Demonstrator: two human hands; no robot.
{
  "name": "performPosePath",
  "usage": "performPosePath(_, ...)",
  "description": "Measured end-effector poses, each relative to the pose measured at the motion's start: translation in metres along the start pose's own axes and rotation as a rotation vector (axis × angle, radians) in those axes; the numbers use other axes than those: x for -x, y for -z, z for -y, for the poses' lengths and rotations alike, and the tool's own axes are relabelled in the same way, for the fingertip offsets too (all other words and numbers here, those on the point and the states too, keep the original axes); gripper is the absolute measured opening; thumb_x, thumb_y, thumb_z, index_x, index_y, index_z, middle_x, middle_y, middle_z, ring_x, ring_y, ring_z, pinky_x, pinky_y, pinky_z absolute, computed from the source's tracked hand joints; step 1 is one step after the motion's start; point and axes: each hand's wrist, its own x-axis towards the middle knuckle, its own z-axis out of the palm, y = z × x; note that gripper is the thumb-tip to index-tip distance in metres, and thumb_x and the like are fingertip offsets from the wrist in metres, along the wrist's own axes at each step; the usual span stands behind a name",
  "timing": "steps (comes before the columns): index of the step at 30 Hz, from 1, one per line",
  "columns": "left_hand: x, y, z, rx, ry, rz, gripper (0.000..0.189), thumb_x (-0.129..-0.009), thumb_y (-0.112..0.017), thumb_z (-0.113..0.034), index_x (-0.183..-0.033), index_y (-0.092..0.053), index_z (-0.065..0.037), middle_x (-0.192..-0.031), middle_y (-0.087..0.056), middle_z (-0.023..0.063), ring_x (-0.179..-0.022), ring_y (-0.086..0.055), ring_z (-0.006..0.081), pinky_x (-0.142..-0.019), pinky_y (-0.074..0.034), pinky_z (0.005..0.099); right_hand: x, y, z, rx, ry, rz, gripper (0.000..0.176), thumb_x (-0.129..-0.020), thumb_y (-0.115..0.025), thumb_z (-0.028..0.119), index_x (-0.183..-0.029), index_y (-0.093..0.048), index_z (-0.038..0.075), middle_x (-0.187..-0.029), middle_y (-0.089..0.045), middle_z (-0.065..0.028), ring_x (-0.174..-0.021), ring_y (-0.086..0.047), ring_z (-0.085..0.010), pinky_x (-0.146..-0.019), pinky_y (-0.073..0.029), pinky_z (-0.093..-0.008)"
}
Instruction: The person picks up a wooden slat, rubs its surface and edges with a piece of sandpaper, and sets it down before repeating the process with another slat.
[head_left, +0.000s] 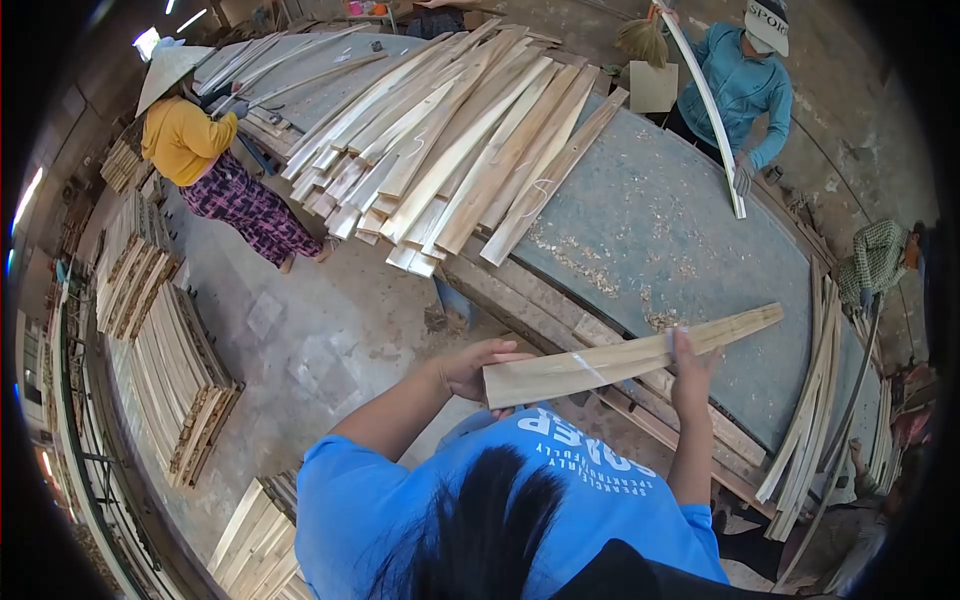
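My left hand (475, 368) grips the end of the wood strip (640, 352), my right hand (690, 372) pinches its middle, so it spans level between them, the table (650, 230) just beyond, probably for checking straightness

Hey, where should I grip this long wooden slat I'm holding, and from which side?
Best at two spots: the wooden slat is long, thin and flat, so a single grip would likely let it swing. The left hand takes the left end from the side; the right hand comes from below past the middle, fingers across its flat face.
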Motion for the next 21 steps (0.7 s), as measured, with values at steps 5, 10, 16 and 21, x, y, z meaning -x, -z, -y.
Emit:
performPosePath(5, 0.005, 0.000, 0.007, 0.044, -0.036, 0.004, 0.093, -0.093, -0.048, -0.067, -0.160, -0.026, -0.007, -0.126, -0.061, 0.0274, -0.083, -0.072, 0.0333, -0.064, -0.059, 0.0399, -0.001, 0.023, 0.046, -0.177, 0.239, 0.253, 0.070, -0.087, -0.043, -0.010, -0.155, -0.039, 0.007, -0.146, -0.057, -0.0145, -0.144, -0.046, -0.0248, -0.126, -0.001, -0.0588)
performPosePath(10, 0.007, -0.002, 0.007, 0.019, -0.033, -0.072, 0.091, -0.094, -0.048, -0.066, -0.159, -0.028, -0.006, -0.123, -0.063, 0.0270, -0.077, -0.071, 0.0326, -0.062, -0.058, 0.0397, -0.012, -0.001, -0.009, -0.470, -0.080, 0.252, 0.056, -0.102, -0.036, 0.003, -0.157, -0.036, 0.014, -0.154, -0.049, -0.0134, -0.146, -0.043, -0.0284, -0.126, -0.003, -0.0585)
performPosePath(16, 0.009, -0.004, 0.014, 0.014, -0.046, -0.101, 0.089, -0.094, -0.049, -0.065, -0.158, -0.031, -0.006, -0.123, -0.064, 0.0248, -0.074, -0.071, 0.0310, -0.061, -0.058, 0.0401, -0.009, -0.002, 0.026, -0.270, 0.167, 0.310, 0.074, -0.092, -0.037, -0.013, -0.161, -0.028, 0.014, -0.160, -0.042, -0.0116, -0.151, -0.034, -0.0281, -0.125, -0.001, -0.0586)
performPosePath(21, 0.008, 0.001, 0.020, 0.060, -0.052, -0.117, 0.089, -0.093, -0.050, -0.065, -0.158, -0.031, -0.006, -0.124, -0.064, 0.0226, -0.078, -0.071, 0.0303, -0.061, -0.059, 0.0410, -0.013, -0.005, -0.001, -0.334, -0.112, 0.248, 0.081, -0.089, -0.042, -0.014, -0.162, -0.023, 0.014, -0.158, -0.044, -0.0150, -0.152, -0.033, -0.0275, -0.126, -0.001, -0.0567)
